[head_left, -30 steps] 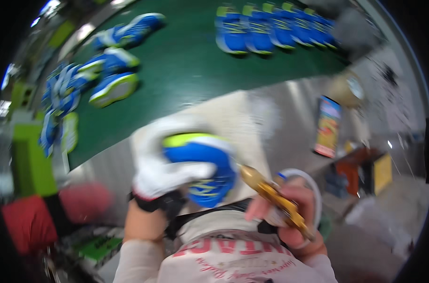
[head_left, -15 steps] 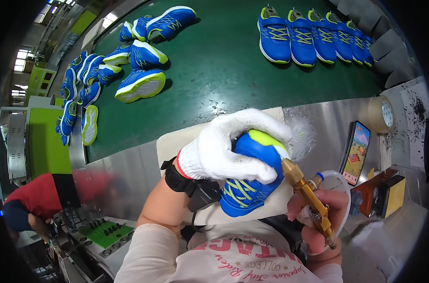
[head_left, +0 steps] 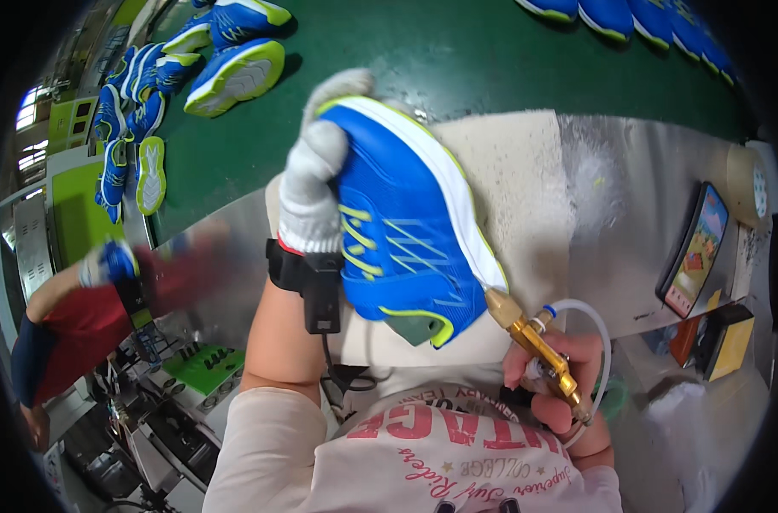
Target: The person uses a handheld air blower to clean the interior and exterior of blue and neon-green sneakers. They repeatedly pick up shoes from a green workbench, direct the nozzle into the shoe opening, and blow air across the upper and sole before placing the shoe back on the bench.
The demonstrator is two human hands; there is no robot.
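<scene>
My left hand (head_left: pixel 314 188), in a white knit glove, is closed around the toe end of a blue sneaker (head_left: pixel 410 214) with lime laces and a white midsole. The shoe is turned on its side, sole edge toward the right and heel toward me. In my bare right hand (head_left: pixel 568 363) is a brass spray gun (head_left: pixel 532 340) with a clear hose (head_left: pixel 604 329). Its nozzle points at the midsole near the heel, touching it or very close; I cannot tell which. Under the shoe lies a beige pad (head_left: pixel 517 154).
Several blue sneakers (head_left: pixel 235 73) lie jumbled on the green belt (head_left: pixel 457 51) at far left; others stand in a row (head_left: pixel 607 17) at far right. A phone (head_left: pixel 695 248), a tape roll (head_left: pixel 748 184) and a small box (head_left: pixel 726 342) are at right. A co-worker (head_left: pixel 73 325) bends at left.
My left hand has turned the sneaker from toe-near to heel-near, its side now facing up. The nozzle has shifted slightly left, from the toe area to the heel midsole. The view has tilted downward.
</scene>
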